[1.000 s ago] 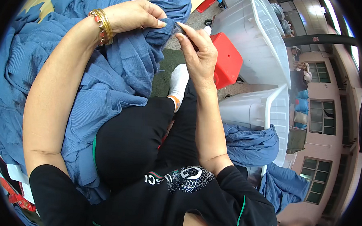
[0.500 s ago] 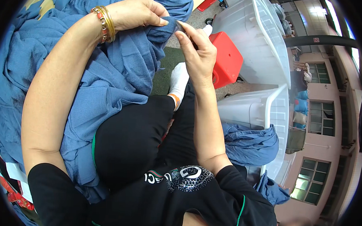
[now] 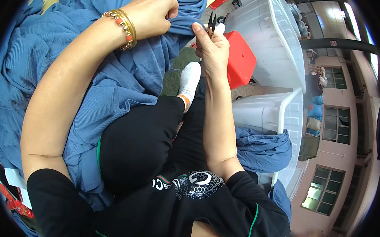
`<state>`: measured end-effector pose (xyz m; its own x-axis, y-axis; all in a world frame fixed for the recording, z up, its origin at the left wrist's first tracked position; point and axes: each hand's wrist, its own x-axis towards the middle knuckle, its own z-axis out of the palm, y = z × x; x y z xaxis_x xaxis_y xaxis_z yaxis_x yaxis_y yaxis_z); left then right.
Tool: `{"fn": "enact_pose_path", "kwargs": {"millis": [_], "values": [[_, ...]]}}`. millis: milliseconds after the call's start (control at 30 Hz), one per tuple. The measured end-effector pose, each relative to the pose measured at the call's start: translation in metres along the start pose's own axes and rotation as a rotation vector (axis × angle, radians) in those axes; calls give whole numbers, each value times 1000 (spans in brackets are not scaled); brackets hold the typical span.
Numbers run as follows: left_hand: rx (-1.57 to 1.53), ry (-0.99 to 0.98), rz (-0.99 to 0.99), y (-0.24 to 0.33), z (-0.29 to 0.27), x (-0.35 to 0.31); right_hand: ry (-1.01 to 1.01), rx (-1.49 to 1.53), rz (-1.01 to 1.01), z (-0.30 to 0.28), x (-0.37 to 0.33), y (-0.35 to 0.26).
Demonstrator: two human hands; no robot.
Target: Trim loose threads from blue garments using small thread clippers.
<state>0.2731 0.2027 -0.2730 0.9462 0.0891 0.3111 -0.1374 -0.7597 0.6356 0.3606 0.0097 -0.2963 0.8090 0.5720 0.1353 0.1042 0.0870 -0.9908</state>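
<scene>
My left hand [image 3: 154,12], with gold and orange bangles at the wrist, pinches a fold of blue cloth [image 3: 128,73] near the top of the view. The cloth spreads over my lap and far out to the left. My right hand [image 3: 212,49] holds small thread snips [image 3: 212,23], blades pointing up, with the thumb touching the same edge of cloth right beside my left hand. Below the hands are my black trousers and a foot in a white sock [image 3: 188,78].
A red plastic stool [image 3: 239,59] stands just right of my right hand. Two clear plastic bins [image 3: 278,42] sit to the right, the nearer one [image 3: 283,122] with blue cloth [image 3: 261,147] draped over its rim. Building windows show at far right.
My right hand has moved closer to my left, so the thumb now touches the pinched cloth edge. The snips point more upright. My left hand keeps its hold.
</scene>
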Motion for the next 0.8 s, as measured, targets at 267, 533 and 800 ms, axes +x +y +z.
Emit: {"fn": "enact_pose_path", "kwargs": {"millis": [267, 533, 800], "values": [[-386, -228, -113, -33, -9, 9, 46, -20, -124, 3, -3, 9], [-352, -292, -145, -29, -10, 10, 70, -148, -98, -1, -5, 17], [-318, -288, -278, 2, -24, 10, 43, -172, -278, 11, -12, 11]]}}
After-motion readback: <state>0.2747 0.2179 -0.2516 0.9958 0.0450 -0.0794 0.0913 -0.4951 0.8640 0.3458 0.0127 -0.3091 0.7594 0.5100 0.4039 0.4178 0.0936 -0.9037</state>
